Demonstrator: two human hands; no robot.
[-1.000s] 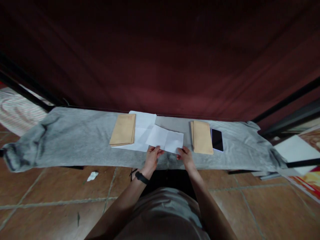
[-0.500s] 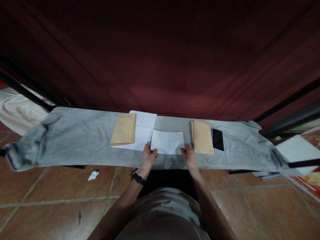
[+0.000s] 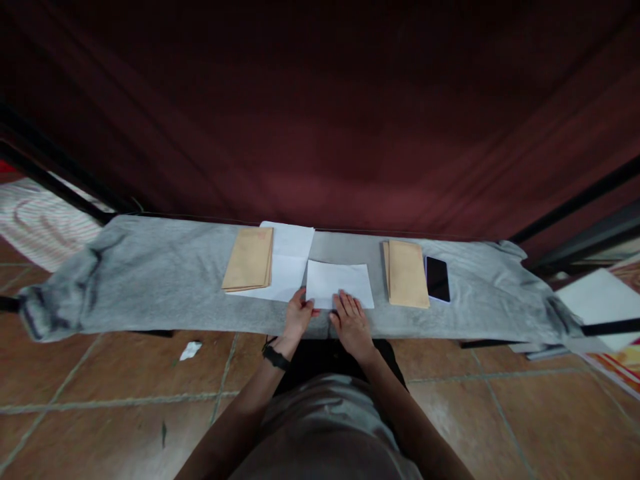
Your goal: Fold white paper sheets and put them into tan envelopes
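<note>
left hand (image 3: 297,319) pinches, right hand (image 3: 354,330) lies flat at a folded white sheet (image 3: 337,280)

nearest the camera is the person's pale shirt (image 3: 335,413), with dark trousers (image 3: 325,360) beyond it. tiled floor (image 3: 450,413) shows on both sides, and a crumpled white scrap (image 3: 191,350) lies on it to the left. a black wrist strap (image 3: 276,358) circles the left wrist.

the left hand has thumb and fingers closed on the near left corner of the folded white sheet. the right hand is palm down, fingers a little spread, their tips resting on the sheet near the middle of its near edge. the sheet lies in front of the person on a long surface covered with grey cloth (image 3: 165,280).

to its right, well apart from the right hand, is a stack of kraft envelopes (image 3: 409,275), with a dark-screened smartphone (image 3: 437,279) just beside it. to the left, another stack of kraft envelopes (image 3: 249,258) partly covers a larger creased sheet (image 3: 290,250), which reaches close to the folded one. behind the cloth hangs a dark red curtain (image 3: 320,147).
</note>
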